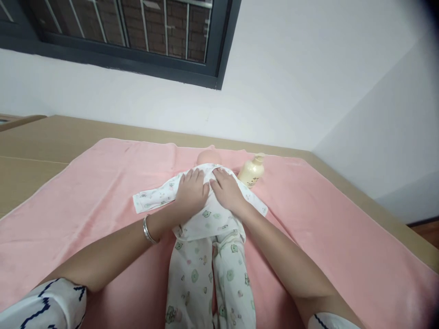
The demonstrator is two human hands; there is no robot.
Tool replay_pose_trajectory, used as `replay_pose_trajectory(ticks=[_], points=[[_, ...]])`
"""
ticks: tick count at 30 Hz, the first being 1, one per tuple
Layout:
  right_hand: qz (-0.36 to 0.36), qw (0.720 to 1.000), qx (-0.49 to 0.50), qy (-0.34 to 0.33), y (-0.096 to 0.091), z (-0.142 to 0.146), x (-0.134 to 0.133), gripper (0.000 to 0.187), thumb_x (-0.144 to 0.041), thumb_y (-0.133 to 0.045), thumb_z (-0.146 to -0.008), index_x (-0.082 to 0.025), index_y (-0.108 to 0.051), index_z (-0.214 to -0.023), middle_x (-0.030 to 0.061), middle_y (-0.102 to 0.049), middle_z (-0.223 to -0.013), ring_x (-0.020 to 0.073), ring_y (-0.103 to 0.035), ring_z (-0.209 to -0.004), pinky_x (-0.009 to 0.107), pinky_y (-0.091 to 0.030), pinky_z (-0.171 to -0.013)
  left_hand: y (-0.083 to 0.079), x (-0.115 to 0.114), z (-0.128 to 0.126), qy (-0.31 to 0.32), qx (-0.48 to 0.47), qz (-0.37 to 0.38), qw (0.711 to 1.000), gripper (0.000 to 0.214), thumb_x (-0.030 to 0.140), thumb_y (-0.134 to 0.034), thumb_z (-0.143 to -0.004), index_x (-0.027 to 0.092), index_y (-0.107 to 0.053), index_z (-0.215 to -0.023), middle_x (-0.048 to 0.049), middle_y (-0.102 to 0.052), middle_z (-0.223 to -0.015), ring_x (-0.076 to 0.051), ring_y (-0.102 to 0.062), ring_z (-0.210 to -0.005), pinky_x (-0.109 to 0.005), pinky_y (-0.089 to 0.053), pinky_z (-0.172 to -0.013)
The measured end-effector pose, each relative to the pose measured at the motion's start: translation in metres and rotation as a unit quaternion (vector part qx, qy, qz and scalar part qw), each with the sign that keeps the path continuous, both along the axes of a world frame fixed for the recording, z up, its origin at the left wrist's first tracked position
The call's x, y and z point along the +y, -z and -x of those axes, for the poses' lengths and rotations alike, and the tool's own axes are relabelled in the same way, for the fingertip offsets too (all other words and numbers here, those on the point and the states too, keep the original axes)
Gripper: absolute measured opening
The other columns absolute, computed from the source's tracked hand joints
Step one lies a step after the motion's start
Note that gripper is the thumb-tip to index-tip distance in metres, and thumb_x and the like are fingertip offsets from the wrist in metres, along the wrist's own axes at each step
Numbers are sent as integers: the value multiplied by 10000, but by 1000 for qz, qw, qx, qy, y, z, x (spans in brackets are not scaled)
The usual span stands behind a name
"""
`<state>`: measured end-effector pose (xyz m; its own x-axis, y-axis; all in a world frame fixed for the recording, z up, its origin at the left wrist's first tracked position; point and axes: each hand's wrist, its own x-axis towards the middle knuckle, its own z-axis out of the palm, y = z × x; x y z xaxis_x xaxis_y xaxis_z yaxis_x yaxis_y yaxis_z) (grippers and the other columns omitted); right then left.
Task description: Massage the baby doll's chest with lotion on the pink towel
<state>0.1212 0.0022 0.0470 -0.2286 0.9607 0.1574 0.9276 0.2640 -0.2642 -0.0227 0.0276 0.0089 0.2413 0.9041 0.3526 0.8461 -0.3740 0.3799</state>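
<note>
A baby doll [206, 219] in white pajamas with a green and grey print lies stretched out on a pink blanket [113, 183]. Its smooth, bald head [209, 157] points away from me, and its face cannot be seen. My left hand [192, 192] rests flat on the left part of the upper torso, fingers extended. On the right part, my right hand [227, 188] lies with fingers stretched out too, its thumb close to the left one. Both hands touch the pajama top and hold nothing. The sleeves spread out sideways; the trouser legs run toward me.
A cream pump bottle [252, 171] stands on the blanket beside the doll's right-hand sleeve. The blanket covers a tan tabletop [41, 137] with its far edge against a white wall [274, 91]. A dark-framed window [137, 59] with bars is above.
</note>
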Motion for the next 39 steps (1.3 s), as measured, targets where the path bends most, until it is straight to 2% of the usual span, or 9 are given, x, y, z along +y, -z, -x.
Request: replay_pose_trajectory(ticks=[4, 12, 18, 22, 26, 29, 33, 37, 39], points=[[2, 999, 24, 23, 3, -11, 18, 517, -339, -324, -1031, -135, -455, -1487, 131, -370, -1610, 286, -320, -1498, 513, -244, -1221, 4, -16, -8, 16, 24, -37, 999, 539, 267, -355, -970, 48, -468, -1450, -185, -470, -1539, -361, -381, -1455, -550, -296, -1192], [-26, 989, -149, 3, 0, 19, -31, 559, -233, -353, -1004, -51, -380, -1531, 207, -335, -1608, 428, -296, -1481, 603, -240, -1189, -1, 8, 5, 13, -7, 5, 1000, 488, 253, -339, -971, 62, -537, -1373, -184, -588, -1421, -310, -520, -1336, -483, -385, -1140], [-6, 998, -67, -9, -9, -2, 1, 497, -307, -270, -1048, -103, -480, -1450, 160, -424, -1573, 296, -384, -1453, 453, -310, -1175, 8, -6, -3, 21, -13, -82, 996, 455, 262, -377, -966, 88, -559, -1345, -182, -599, -1395, -333, -508, -1335, -504, -372, -1138], [-13, 988, -140, 70, -21, 6, -15, 463, -293, -281, -1036, -69, -551, -1338, 227, -597, -1376, 344, -566, -1249, 487, -384, -1068, 13, -5, -3, 12, -53, -82, 995, 437, 281, -400, -955, 138, -570, -1331, -159, -612, -1377, -327, -509, -1329, -513, -380, -1132], [11, 980, -192, 54, -37, 11, -41, 393, -261, -321, -1010, -97, -631, -1188, 203, -703, -1129, 344, -652, -1046, 497, -426, -977, 17, -2, -1, 9, -74, -75, 994, 459, 315, -385, -964, 139, -554, -1352, -148, -591, -1412, -323, -466, -1374, -522, -339, -1165], [-23, 987, -158, 31, -40, 5, -36, 404, -243, -326, -1001, -107, -636, -1223, 196, -685, -1219, 355, -575, -1223, 491, -392, -1052, 16, -3, -1, 14, -71, -70, 995, 480, 306, -389, -951, 110, -548, -1360, -167, -566, -1440, -329, -438, -1397, -534, -297, -1189], [-101, 993, -64, -2, -21, 0, -11, 507, -244, -317, -1007, -75, -477, -1458, 174, -412, -1575, 324, -321, -1481, 483, -256, -1198, 13, -7, 0, 29, -65, -82, 994, 497, 252, -442, -872, 116, -573, -1332, -157, -581, -1426, -315, -477, -1362, -527, -268, -1207], [-56, 998, 11, -25, -6, 1, -1, 496, -282, -326, -1011, -95, -540, -1417, 164, -471, -1539, 292, -402, -1444, 459, -300, -1191, 14, -10, 2, 27, -89, -92, 991, 536, 266, -462, -839, 120, -561, -1345, -149, -592, -1421, -308, -472, -1372, -526, -252, -1215], [-77, 996, 41, -13, -8, 2, -4, 497, -287, -339, -1002, -108, -537, -1422, 154, -454, -1554, 276, -381, -1462, 451, -301, -1196, 15, -11, 2, 32, -98, -90, 991, 556, 277, -460, -839, 125, -539, -1368, -144, -586, -1431, -308, -458, -1386, -529, -248, -1216]])
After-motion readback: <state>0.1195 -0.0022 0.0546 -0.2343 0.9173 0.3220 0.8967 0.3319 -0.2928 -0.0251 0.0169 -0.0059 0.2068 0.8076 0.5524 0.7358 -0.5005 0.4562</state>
